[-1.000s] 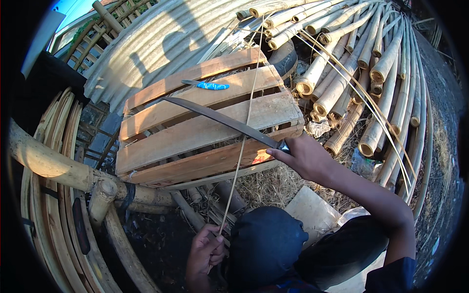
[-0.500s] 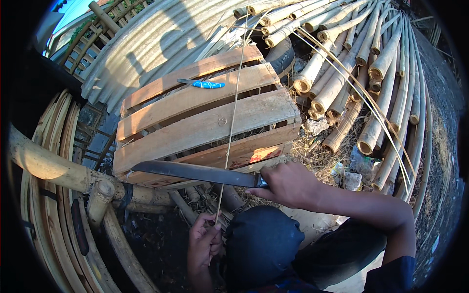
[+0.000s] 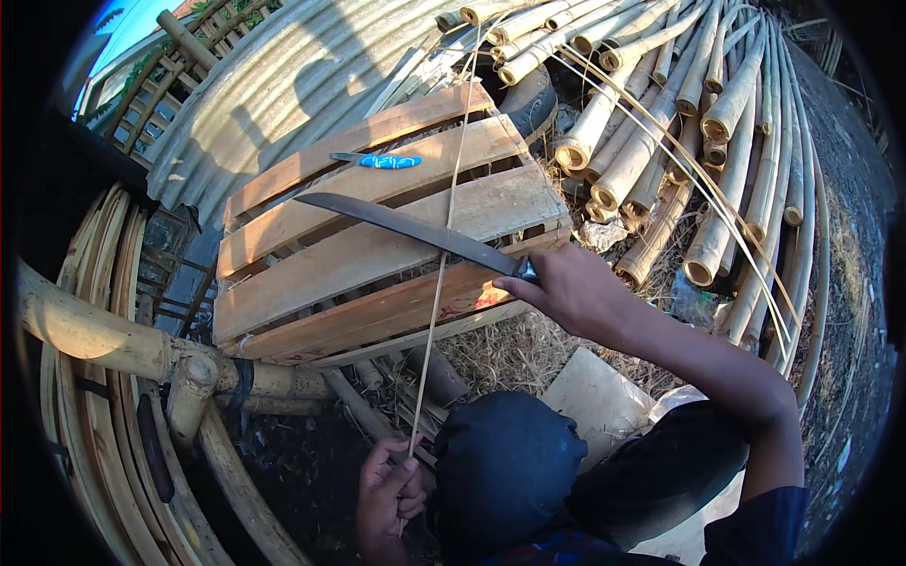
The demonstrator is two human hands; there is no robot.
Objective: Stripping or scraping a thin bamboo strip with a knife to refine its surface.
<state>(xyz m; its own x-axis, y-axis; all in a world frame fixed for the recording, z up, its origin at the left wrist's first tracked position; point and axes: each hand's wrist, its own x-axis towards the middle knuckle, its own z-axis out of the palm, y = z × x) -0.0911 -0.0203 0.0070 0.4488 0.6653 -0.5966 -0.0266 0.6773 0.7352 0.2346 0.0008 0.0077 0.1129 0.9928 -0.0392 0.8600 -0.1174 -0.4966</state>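
My right hand (image 3: 578,294) is closed round the handle of a machete (image 3: 406,229), whose long dark blade points left above a slatted wooden crate (image 3: 293,278). Closed fingers of my left hand (image 3: 392,491) pinch the near end of a thin bamboo strip (image 3: 434,321). This strip runs up and away over the crate, and the blade crosses it near its handle end. Whether the edge touches the strip I cannot tell. On a far slat lies a small knife (image 3: 389,162) with a blue and white handle.
Bamboo poles (image 3: 618,189) are piled at the far right, with loose thin strips (image 3: 698,174) across them. A thick bamboo rail (image 3: 94,325) and long split slats (image 3: 94,453) stand at left. Corrugated sheeting (image 3: 226,104) lies behind the crate. A dark cloth-covered rounded shape (image 3: 510,472) sits between my arms.
My right hand has raised the machete up and away along the strip, its tip now over the crate's middle slats. My left hand has dropped slightly, still pinching the strip.
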